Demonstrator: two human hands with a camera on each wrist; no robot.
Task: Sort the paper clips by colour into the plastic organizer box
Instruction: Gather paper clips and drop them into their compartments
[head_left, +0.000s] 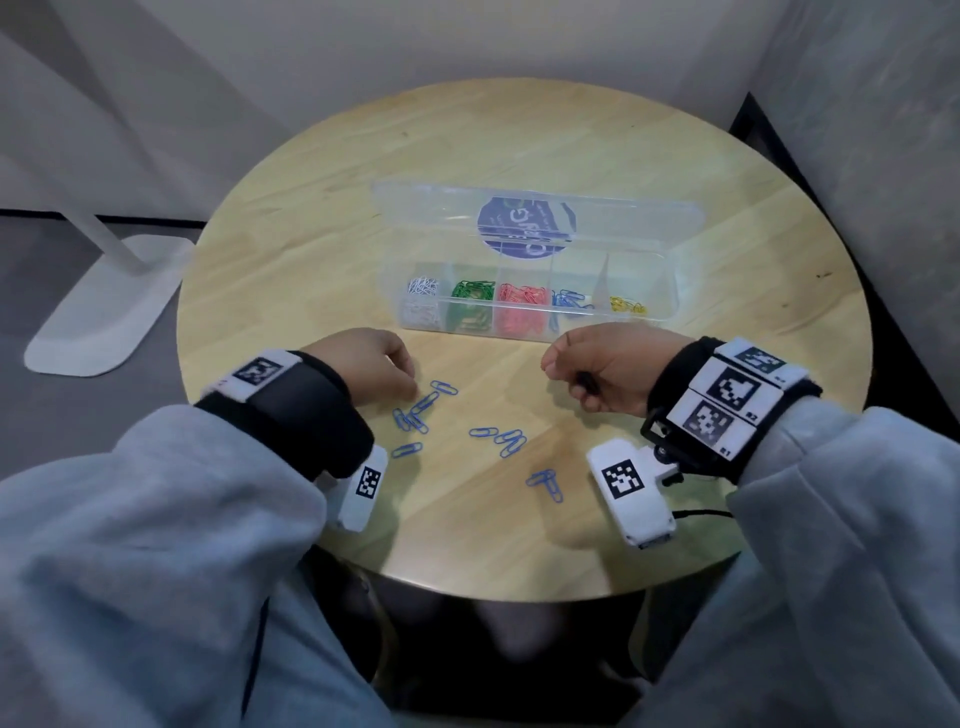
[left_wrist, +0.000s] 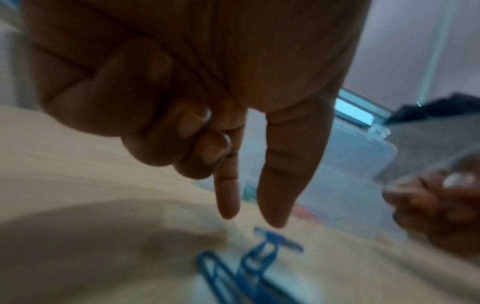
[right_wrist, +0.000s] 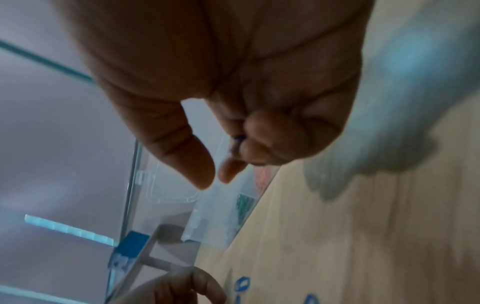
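A clear organizer box (head_left: 670, 291) stands open on the round wooden table (head_left: 519, 140), its lid (head_left: 415, 208) tilted back. Its compartments hold white (head_left: 423, 299), green (head_left: 472, 292), red (head_left: 522, 300), blue (head_left: 570, 300) and yellow clips (head_left: 627, 305). Several loose blue clips (head_left: 415, 413) lie in front of it. My left hand (head_left: 410, 387) hovers over them, thumb and forefinger (left_wrist: 228, 205) pointing down and apart, just above a blue clip (left_wrist: 275, 240). My right hand (head_left: 571, 376) is curled near the box front, a blue clip (right_wrist: 237, 140) tucked in its fingers.
More blue clips lie near the table's middle (head_left: 506, 441) and toward my right wrist (head_left: 545, 483). A white stand base (head_left: 104, 312) sits on the floor to the left. A dark cable (head_left: 701, 514) runs off the right wrist camera. Walls close in behind and to the right.
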